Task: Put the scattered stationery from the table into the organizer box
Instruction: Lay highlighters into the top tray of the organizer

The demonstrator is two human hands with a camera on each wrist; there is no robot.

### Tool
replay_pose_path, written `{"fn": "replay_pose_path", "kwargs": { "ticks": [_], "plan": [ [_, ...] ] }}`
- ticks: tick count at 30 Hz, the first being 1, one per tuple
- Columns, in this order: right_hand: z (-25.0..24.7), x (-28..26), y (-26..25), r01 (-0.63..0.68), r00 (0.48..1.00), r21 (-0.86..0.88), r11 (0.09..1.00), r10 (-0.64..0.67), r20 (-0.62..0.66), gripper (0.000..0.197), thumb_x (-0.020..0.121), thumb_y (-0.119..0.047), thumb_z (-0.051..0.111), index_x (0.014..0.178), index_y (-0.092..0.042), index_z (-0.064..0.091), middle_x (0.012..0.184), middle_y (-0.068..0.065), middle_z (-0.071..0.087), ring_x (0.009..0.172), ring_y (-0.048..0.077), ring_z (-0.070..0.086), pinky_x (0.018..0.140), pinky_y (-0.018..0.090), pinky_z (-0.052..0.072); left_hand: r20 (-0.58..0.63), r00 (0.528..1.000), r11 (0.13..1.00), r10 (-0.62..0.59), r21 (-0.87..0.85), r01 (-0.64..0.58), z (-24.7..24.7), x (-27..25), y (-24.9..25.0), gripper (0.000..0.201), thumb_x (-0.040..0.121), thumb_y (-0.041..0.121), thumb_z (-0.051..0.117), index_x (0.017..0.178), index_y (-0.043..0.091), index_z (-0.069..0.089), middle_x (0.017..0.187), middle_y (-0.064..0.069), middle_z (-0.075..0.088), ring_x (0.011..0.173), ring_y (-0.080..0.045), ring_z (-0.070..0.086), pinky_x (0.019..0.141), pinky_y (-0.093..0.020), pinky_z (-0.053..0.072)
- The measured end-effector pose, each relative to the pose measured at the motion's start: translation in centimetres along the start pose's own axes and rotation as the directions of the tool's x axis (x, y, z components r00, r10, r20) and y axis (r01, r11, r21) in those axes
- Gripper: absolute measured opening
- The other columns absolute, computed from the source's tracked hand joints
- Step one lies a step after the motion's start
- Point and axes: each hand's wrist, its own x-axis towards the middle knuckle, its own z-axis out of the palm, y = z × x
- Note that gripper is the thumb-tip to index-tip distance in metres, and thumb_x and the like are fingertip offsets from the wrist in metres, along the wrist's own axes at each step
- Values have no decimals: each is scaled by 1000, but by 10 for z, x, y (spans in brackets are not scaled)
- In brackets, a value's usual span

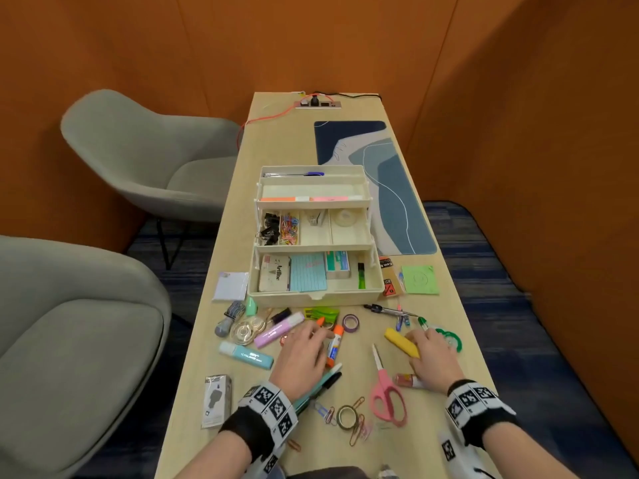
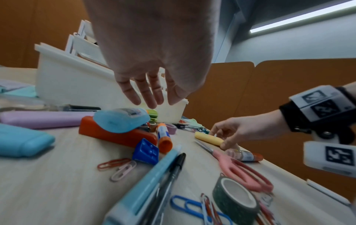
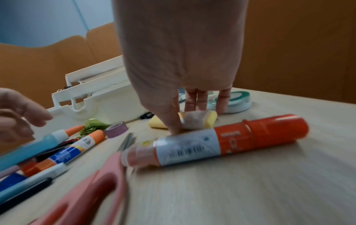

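A long pale wooden table [image 1: 345, 440] runs away from the person, and the cream organizer box [image 1: 315, 288] stands open near its middle, three tiers stepped back, the lowest tray already carrying an eraser, a lined pad and a green marker. Behind the box and to its right lies a blue patterned mat [image 1: 390, 174]. On the near side of the box the stationery is strewn about.

The left hand [image 1: 301, 357] reaches forward from the near edge, palm down, fingers spread and nearly straight, hovering over the pile without holding anything; its fingertips hang above a blue-topped orange stapler [image 2: 117, 130] just in front of the box. The right hand [image 1: 432, 357] is lowered to the tabletop in front of the box's right corner, fingers angled down and pinching a yellow highlighter [image 1: 401, 342], thumb on one side, fingers on the other.

Pink scissors [image 1: 385, 392] lie between the two wrists, further from the box than either hand. An orange-capped glue stick [image 1: 333, 345] lies beside the left hand's fingers. A purple tape roll [image 1: 350, 322] sits between that glue stick and the box.
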Motion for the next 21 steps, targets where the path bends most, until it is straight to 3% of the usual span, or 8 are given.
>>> {"fn": "replay_pose_path", "kwargs": {
  "ticks": [4,7,10,13,17,21],
  "plan": [
    [3,-3,-8,31,998,84,996,-27,-48,35,85,-18,54,118,-26,46,111,0,45,94,18,50,88,35,39,0,1000,1000,6,0,-6,0,-1,3,24,94,22,45,116,24,55,116,7,48,102,-11,48,91,-29,43],
    [-2,-9,-10,26,996,245,969,-4,-88,33,87,-16,55,119,-16,47,106,1,42,84,16,52,76,31,46,-29,998,998,-63,-31,62,-7,-1,-5,26,94,21,46,118,27,54,115,9,47,99,-7,48,90,-26,44],
    [-7,-14,-10,15,995,351,936,21,-97,28,93,-14,47,121,-13,45,100,3,43,79,15,51,63,26,40,-89,987,990,-138,-21,136,-23,0,-24,25,94,18,48,116,21,57,111,4,49,100,-11,48,91,-30,44],
    [-9,-20,-10,48,994,387,921,-5,-111,26,91,-15,50,117,-15,47,97,3,49,80,15,50,65,28,37,-134,970,979,-202,-36,199,-45,-4,-47,23,92,14,50,112,17,61,106,2,54,97,-15,52,86,-31,44],
    [-7,-27,-21,89,996,400,912,-88,-21,18,87,-20,54,102,-25,45,76,-3,54,67,8,50,55,24,33,-118,947,954,-298,-57,293,-62,-17,-65,21,91,13,51,107,20,62,99,4,57,89,-16,56,81,-35,48],
    [-1,-25,-35,79,991,379,922,-114,71,16,87,-30,53,100,-26,43,73,5,61,63,19,58,55,31,41,-76,946,948,-315,-73,310,-67,-32,-64,14,92,14,51,99,19,63,96,6,60,80,-11,57,77,-31,48]
  ]
}}
